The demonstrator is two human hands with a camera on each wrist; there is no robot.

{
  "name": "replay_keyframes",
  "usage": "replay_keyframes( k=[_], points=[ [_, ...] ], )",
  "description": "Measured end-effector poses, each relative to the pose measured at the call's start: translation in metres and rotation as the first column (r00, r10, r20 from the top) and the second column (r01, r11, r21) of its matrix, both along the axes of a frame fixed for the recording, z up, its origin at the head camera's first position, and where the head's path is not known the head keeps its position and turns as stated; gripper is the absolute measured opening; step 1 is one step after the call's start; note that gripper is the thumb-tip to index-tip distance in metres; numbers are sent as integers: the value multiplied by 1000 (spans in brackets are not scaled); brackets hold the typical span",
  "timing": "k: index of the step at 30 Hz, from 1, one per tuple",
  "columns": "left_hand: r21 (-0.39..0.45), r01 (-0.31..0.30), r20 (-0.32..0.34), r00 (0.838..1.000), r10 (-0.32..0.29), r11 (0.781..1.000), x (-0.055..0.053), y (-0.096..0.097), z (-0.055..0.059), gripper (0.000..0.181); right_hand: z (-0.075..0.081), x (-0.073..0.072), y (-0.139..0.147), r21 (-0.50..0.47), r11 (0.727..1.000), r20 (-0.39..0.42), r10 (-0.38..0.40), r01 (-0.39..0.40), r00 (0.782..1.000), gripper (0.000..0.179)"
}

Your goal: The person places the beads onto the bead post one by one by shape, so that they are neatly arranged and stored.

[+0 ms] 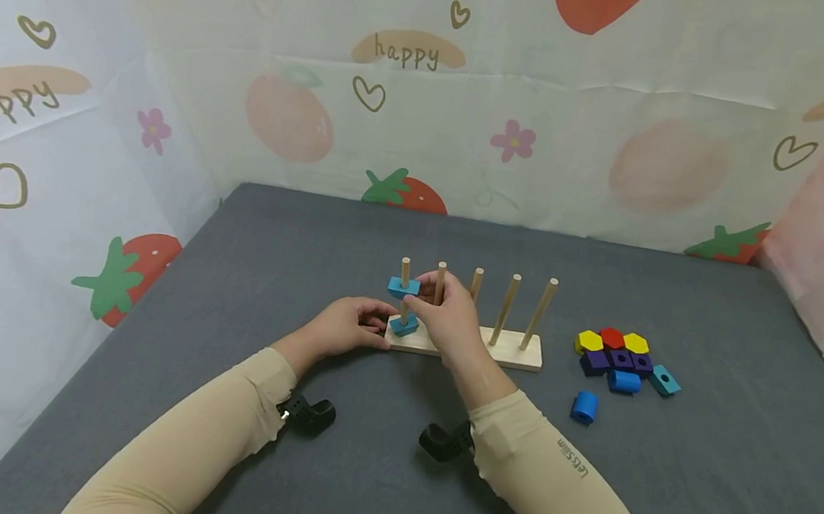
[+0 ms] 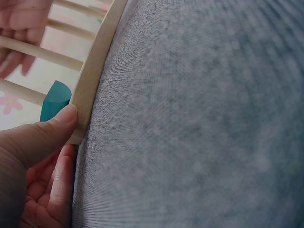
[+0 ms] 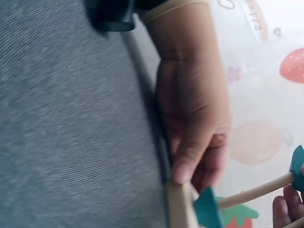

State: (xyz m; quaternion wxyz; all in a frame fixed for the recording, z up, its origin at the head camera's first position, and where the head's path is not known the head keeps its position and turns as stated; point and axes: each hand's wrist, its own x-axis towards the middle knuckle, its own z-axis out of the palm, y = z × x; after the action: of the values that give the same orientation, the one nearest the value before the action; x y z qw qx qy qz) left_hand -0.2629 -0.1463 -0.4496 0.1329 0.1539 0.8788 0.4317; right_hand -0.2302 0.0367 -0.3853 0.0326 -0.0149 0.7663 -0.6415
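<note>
A pale wooden peg stand (image 1: 515, 354) with several upright pegs stands on the table. My left hand (image 1: 344, 325) grips its left end, the thumb (image 2: 61, 116) pressed on the edge of the base. One teal block (image 1: 403, 326) sits at the foot of the leftmost peg. Higher on that same peg is a second teal block (image 1: 404, 288), the peg's top poking out above it. My right hand (image 1: 454, 320) pinches this upper block at its right side, reaching across in front of the other pegs. In the right wrist view, the upper teal block (image 3: 297, 166) shows at the right edge.
Right of the stand lie loose blocks: yellow hexagons (image 1: 589, 342), a red hexagon (image 1: 611, 337), purple blocks (image 1: 620, 360), blue rounded blocks (image 1: 585, 407) and a teal block (image 1: 665, 381). Grey cloth (image 1: 357, 494) covers the table. A printed curtain (image 1: 471, 129) stands behind.
</note>
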Motion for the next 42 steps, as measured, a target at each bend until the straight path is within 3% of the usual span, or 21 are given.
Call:
replay_keyframes(
  k=[12,32,42],
  points=[
    [19,-11,19,1000,11,1000,2,0,2,49,-26,-1,-2,51,998,55,-27,24,998,25],
    [23,-11,4,1000,11,1000,1,1,2,48,-32,0,-2,124,992,60,-12,4,998,25],
    [28,-15,10,1000,14,999,1,1,2,48,-29,0,-1,105,995,41,0,-5,999,29]
  ],
)
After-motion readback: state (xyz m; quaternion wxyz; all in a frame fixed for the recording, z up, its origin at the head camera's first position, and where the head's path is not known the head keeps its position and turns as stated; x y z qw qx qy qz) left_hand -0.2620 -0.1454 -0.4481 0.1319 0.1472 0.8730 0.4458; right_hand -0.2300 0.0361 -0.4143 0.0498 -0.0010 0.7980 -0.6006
